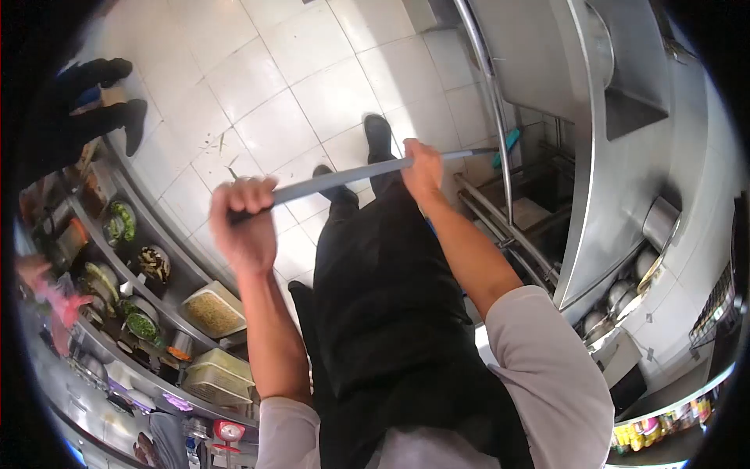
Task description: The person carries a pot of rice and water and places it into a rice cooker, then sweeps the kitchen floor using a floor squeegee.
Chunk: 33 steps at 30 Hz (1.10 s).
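Observation:
Both my hands are closed around a long grey pole (pixel 344 179) held slantwise in front of my legs. My left hand (pixel 248 227) grips its near, thicker end and is slightly blurred. Farther along the shaft, my right hand (pixel 423 168) wraps around it. Past that hand the pole narrows and reaches under the steel counter, where a teal head (pixel 511 141) shows at its far end. The head's exact kind, broom or squeegee, I cannot tell.
Thin scraps (pixel 212 143) lie on the white tile floor (pixel 289 70). Left, steel shelving holds bowls of chopped greens (pixel 143 326) and a tray of grains (pixel 212 310); another person's dark-clad legs (pixel 101 102) stand beyond. Right, a steel counter (pixel 539 117) has a rail and lower bars.

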{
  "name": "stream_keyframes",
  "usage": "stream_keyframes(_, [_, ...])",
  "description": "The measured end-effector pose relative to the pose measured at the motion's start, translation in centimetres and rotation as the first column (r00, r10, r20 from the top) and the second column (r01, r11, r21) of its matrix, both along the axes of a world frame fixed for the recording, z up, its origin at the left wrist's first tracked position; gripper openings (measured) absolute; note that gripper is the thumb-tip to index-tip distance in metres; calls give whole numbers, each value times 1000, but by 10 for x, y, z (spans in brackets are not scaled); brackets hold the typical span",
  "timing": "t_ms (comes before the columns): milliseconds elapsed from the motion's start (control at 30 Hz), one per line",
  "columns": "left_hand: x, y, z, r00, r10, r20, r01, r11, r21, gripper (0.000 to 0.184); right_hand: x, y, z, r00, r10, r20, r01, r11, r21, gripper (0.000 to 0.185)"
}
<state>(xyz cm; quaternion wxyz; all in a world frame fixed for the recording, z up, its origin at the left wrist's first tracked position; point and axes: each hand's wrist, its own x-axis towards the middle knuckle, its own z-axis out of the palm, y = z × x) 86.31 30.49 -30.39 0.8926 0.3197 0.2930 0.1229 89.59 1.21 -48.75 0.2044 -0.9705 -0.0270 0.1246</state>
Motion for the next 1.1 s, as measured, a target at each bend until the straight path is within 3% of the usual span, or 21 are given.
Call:
stream_keyframes(67, [15,-24,-66,982,-190,4,190,982,-4,29,-4,-51,-42,999,-37,-33,32,991,-130,24])
stream_keyframes(100, [21,-45,-93,938,-337,-88,347,883,315,26,-5,-76,-58,997,-77,-31,70,980,-186,29])
stream_keyframes(133, [27,-70,-110,868,-441,-227,485,657,577,23,-3,-103,-69,975,-175,-134,141,963,-230,31])
stream_keyframes(167, [35,-94,-117,824,-520,-227,531,566,630,17,3,-129,-79,933,-278,-228,210,936,-282,33])
stream_keyframes(200, [42,-119,-127,806,-576,-137,552,647,526,14,7,-155,-90,907,-332,-258,226,902,-367,34])
stream_keyframes(233, [50,-145,-124,819,-559,-127,573,802,167,16,10,-181,-98,877,-388,-282,234,860,-454,35])
stream_keyframes(267, [60,-160,-112,735,-635,-238,670,734,109,16,21,-205,-99,870,-348,-351,199,896,-396,32])
stream_keyframes(300, [59,-177,-123,782,-612,-118,623,770,137,20,31,-219,-111,898,-324,-299,177,886,-429,25])
stream_keyframes(333, [62,-178,-129,781,-609,-134,623,772,121,20,37,-214,-117,892,-322,-318,164,885,-435,25])
stream_keyframes(400, [77,-178,-119,891,-448,71,435,889,145,22,49,-201,-110,958,-286,-8,272,919,-285,18])
stream_keyframes(533, [68,-132,-117,874,-466,137,438,878,194,31,78,-166,-120,968,-249,38,252,963,-98,12])
stream_keyframes(700, [3,-123,-118,936,-352,0,350,929,118,34,95,-134,-122,985,-62,159,67,997,-24,8])
stream_keyframes(733, [-14,-125,-111,940,-338,-46,341,935,95,35,90,-133,-117,986,-50,158,55,998,-29,8])
stream_keyframes(767, [-32,-125,-104,944,-313,-109,319,947,41,37,79,-137,-114,993,93,69,-88,994,-66,8])
stream_keyframes(800, [-43,-120,-91,947,-305,-97,310,950,45,37,79,-130,-106,973,230,-12,-230,969,-85,9])
stream_keyframes(900, [-81,-85,-45,964,-171,-204,194,976,97,35,36,-73,-74,962,265,-60,-270,956,-111,11])
stream_keyframes(967, [-116,-39,-9,971,-58,-234,122,955,270,35,-4,-30,-71,992,90,-90,-69,975,209,13])
stream_keyframes(1000, [-140,-9,23,906,42,-421,37,983,178,35,-12,26,-22,975,206,-85,-190,967,169,12])
stream_keyframes(1033, [-172,26,38,963,103,-249,-58,982,179,36,-22,52,-10,932,361,22,-340,854,393,8])
stream_keyframes(1067, [-168,47,66,938,238,-251,-123,909,399,38,-28,88,38,904,425,-51,-372,838,398,4])
stream_keyframes(1100, [-178,76,86,968,240,-69,-215,941,262,37,-41,109,60,890,455,-42,-407,832,376,4])
